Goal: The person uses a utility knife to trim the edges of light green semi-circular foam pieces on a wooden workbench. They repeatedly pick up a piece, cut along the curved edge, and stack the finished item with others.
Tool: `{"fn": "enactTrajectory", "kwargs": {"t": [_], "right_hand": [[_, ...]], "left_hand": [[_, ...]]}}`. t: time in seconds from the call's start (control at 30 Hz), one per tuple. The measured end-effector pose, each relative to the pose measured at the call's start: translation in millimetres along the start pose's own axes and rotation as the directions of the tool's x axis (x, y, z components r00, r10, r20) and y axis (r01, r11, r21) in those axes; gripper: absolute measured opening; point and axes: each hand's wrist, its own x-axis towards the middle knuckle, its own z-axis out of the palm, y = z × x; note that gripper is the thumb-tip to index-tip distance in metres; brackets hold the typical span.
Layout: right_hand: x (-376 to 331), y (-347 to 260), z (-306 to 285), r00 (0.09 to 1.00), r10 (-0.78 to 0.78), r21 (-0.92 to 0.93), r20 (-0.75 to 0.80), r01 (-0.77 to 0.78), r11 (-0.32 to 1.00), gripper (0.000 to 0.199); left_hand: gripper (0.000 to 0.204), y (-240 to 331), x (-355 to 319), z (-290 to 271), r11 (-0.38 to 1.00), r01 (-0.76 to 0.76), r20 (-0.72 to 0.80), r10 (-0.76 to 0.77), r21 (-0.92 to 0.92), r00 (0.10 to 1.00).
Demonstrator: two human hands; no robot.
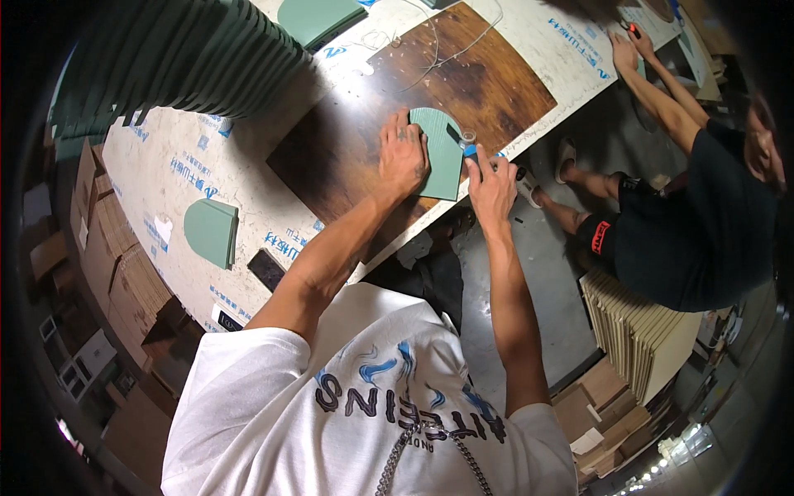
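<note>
The arched green panel (442, 165) lies mid-worktop (256, 178) on a brown board (331, 136), by the edge, likely for tool clearance. At its nine o'clock, my left hand (404, 155) lies on it, fingers slightly apart, seemingly steadying it; at three, my right hand (493, 188) clamps fingers around a blue-ended tool (471, 152). Green pieces (207, 231) lie at eight o'clock. I make out no container's contents.

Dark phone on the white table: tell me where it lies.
In the head view, the dark phone lies left of centre, between the small green arched stack and the person's left forearm.
</note>
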Motion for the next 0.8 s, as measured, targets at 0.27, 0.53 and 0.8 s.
{"fn": "enactTrajectory", "kwargs": {"t": [0.27, 0.53, 0.8], "right_hand": [[42.8, 26.2, -0.7, 0.970, -0.235, 0.076, 0.059, 0.230, 0.970, 0.037], [37.6, 46.6, -13.8, 0.946, -0.291, 0.095, 0.140, 0.280, 0.955, 0.041], [67.8, 55.6, -12.7, 0.897, -0.408, 0.115, 0.169, 0.393, 0.912, 0.042]], "left_hand": [[0.026, 1.5, 0.2, 1.9, 0.998, 0.057, 0.017, -0.057, 0.002, 0.998], [0.026, 8.1, 2.4, 0.0, 0.994, 0.106, 0.048, -0.106, 0.016, 0.993], [0.022, 15.5, 6.3, -4.7, 0.996, 0.091, -0.001, -0.091, 0.000, 0.996]]}}
